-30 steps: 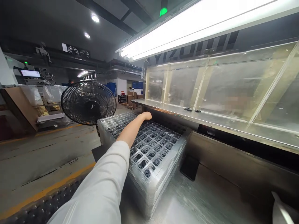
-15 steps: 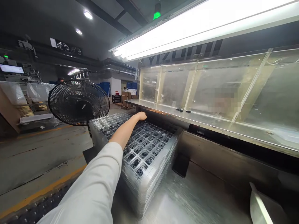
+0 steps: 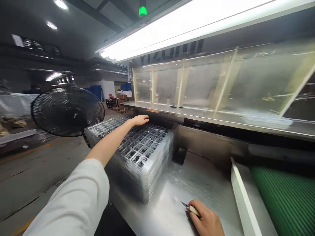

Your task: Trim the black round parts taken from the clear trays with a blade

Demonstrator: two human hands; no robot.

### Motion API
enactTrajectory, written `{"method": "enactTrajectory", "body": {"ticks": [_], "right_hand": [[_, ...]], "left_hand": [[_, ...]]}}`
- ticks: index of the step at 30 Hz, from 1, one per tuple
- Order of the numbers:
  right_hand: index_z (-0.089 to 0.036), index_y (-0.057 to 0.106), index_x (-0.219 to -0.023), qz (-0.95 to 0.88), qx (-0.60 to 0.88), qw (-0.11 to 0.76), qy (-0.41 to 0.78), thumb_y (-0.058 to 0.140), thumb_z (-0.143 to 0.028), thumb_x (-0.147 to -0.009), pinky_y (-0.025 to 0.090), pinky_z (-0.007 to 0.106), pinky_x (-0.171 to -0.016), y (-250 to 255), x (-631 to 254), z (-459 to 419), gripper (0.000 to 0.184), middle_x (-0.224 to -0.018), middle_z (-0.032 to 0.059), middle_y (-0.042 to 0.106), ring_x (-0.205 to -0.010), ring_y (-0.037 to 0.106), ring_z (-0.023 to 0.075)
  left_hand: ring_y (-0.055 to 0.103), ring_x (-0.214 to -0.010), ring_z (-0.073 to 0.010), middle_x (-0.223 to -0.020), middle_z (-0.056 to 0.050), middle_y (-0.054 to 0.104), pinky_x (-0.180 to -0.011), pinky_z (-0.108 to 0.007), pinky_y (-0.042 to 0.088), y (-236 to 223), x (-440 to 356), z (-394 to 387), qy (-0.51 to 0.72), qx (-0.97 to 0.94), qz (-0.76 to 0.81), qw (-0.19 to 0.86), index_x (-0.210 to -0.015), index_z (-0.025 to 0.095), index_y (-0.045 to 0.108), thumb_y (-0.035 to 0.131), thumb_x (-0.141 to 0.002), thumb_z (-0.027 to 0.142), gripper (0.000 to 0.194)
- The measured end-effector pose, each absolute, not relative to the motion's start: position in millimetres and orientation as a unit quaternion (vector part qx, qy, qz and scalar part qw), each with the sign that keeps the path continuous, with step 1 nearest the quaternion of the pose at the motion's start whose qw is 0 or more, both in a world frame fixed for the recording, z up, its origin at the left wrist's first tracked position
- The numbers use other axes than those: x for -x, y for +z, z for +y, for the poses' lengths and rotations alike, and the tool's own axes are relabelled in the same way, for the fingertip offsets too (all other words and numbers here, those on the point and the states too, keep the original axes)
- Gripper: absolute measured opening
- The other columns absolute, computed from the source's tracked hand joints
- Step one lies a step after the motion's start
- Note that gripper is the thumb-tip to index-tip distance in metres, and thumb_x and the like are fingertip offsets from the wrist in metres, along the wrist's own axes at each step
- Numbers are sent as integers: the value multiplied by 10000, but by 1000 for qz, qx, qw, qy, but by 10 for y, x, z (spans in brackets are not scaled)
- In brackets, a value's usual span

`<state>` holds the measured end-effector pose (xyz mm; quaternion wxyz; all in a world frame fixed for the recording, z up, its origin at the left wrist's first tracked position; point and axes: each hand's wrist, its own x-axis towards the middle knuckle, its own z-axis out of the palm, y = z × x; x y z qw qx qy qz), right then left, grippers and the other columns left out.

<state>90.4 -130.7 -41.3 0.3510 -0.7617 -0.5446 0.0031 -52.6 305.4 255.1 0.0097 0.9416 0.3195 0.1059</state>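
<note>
My left hand (image 3: 139,120) reaches far out, palm down, and rests on the far end of the top tray of a stack of clear plastic trays (image 3: 145,154). The trays hold several small black round parts in their pockets. The fingers curl over the tray's far edge and are partly hidden. My right hand (image 3: 208,221) lies low on the steel bench (image 3: 197,183), closed round tweezers (image 3: 189,206) whose thin tip points left over the metal.
A black floor fan (image 3: 67,110) stands left of the trays. A steel shelf (image 3: 221,119) with clear panels runs behind the bench under a bright strip light. A green ribbed belt (image 3: 285,196) and white rail (image 3: 242,196) lie right. A black block (image 3: 179,156) sits beside the stack.
The view has swung right and down, bringing my right hand with the tweezers and the green belt into view. My left hand stays at the far end of the tray stack.
</note>
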Motion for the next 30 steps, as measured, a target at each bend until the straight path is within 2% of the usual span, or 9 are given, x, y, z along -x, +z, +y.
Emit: {"method": "enactTrajectory", "body": {"ticks": [1, 4, 7, 11, 17, 23, 26, 30], "right_hand": [[-295, 623, -853, -549, 760, 347, 0, 439, -354, -958, 432, 335, -656, -386, -869, -1310, 219, -806, 1, 672, -717, 653, 257], [-250, 619, -829, -545, 769, 334, -9, 454, -239, -871, 347, 313, -670, -294, -771, -1306, 171, -806, 6, 675, -746, 633, 239], [-228, 634, -829, -523, 787, 327, -2, 507, -167, -823, 298, 298, -673, -229, -738, -1300, 141, -822, 1, 688, -769, 624, 221], [-214, 656, -841, -514, 800, 309, 5, 534, -105, -813, 288, 289, -684, -182, -725, -1318, 166, -843, 0, 695, -794, 627, 214], [-207, 685, -874, -521, 804, 286, 3, 568, -74, -806, 275, 290, -682, -135, -675, -1336, 190, -877, 2, 706, -826, 634, 210], [-214, 707, -907, -530, 807, 261, -2, 588, -67, -824, 273, 294, -675, -101, -635, -1361, 206, -894, -6, 715, -840, 641, 205], [-221, 735, -935, -541, 804, 246, 2, 609, -77, -821, 296, 298, -680, -85, -621, -1359, 223, -906, 3, 728, -851, 655, 224], [-211, 781, -890, -536, 810, 238, 7, 637, -112, -798, 360, 311, -691, -18, -582, -1429, 197, -894, 61, 740, -826, 664, 278]], "left_hand": [[555, -1370, -186, -1505, -48, 593, -1153, -249, 386, 2547, 519, 2942, 106, -947, 303, 6, -1423, 222, 614, 446, -1046, 338, 429], [573, -1345, -182, -1471, -20, 624, -1125, -222, 385, 2536, 413, 2573, 108, -965, 238, -3, -1398, 256, 643, 428, -1021, 378, 451], [598, -1299, -190, -1404, -2, 665, -1111, -239, 393, 2553, 225, 2055, 90, -988, 120, -42, -1359, 320, 666, 458, -1004, 447, 430], [631, -1229, -231, -1326, -23, 691, -1096, -281, 404, 2603, -42, 1109, 56, -995, -58, -66, -1358, 380, 662, 507, -1002, 498, 406], [657, -1155, -270, -1246, -91, 699, -998, -340, 466, 2574, -562, -62, 80, -964, -239, -88, -1390, 317, 625, 494, -1040, 469, 404], [663, -1164, -238, -1336, -47, 669, -847, -314, 524, 2438, -1333, -908, 124, -954, -265, -67, -1400, 259, 555, 376, -1082, 543, 463], [659, -1183, -253, -1355, -37, 664, -878, -352, 540, 2331, -1843, -1299, 138, -965, -224, -15, -1390, 226, 538, 325, -1085, 584, 516], [657, -1198, -289, -1357, -90, 660, -938, -412, 542, 2172, -2407, -1762, 142, -977, -154, 45, -1335, 161, 544, 258, -1085, 603, 582]]}}
